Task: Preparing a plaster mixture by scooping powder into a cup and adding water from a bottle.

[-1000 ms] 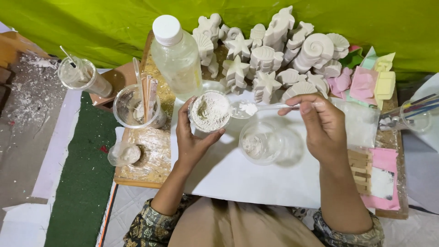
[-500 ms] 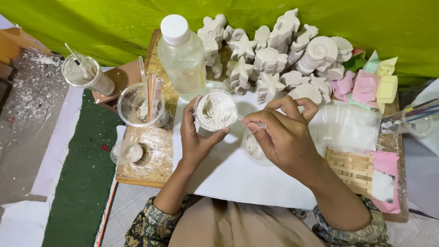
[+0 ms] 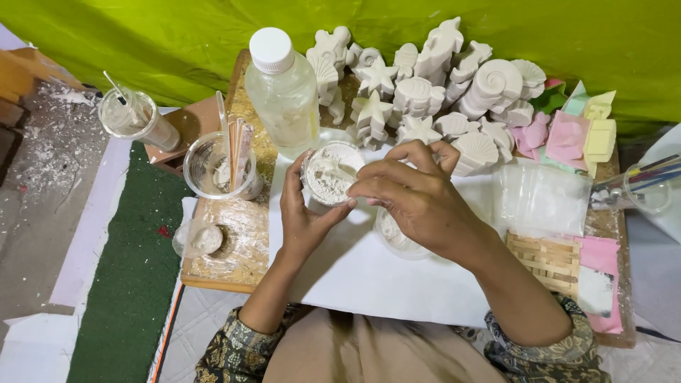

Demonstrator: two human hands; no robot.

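Observation:
My left hand [image 3: 301,216] grips a small clear cup of white powder [image 3: 328,177] from its left side, above the white sheet [image 3: 369,273]. My right hand [image 3: 418,198] is closed on a thin white spoon [image 3: 339,170] whose end is dipped into the powder. A second clear cup [image 3: 396,237] sits on the sheet, mostly hidden under my right hand.
A capped clear bottle [image 3: 284,96] stands behind the cup. White plaster shell and starfish casts [image 3: 425,92] crowd the back. A beaker with wooden sticks [image 3: 221,167] and another cup [image 3: 131,117] stand left. Plastic bags [image 3: 543,198], pastel moulds [image 3: 574,135] and a small wooden pallet [image 3: 550,259] lie right.
My right hand moved left from over the second cup to the powder cup, and the spoon now dips into the powder. My left hand keeps holding the cup.

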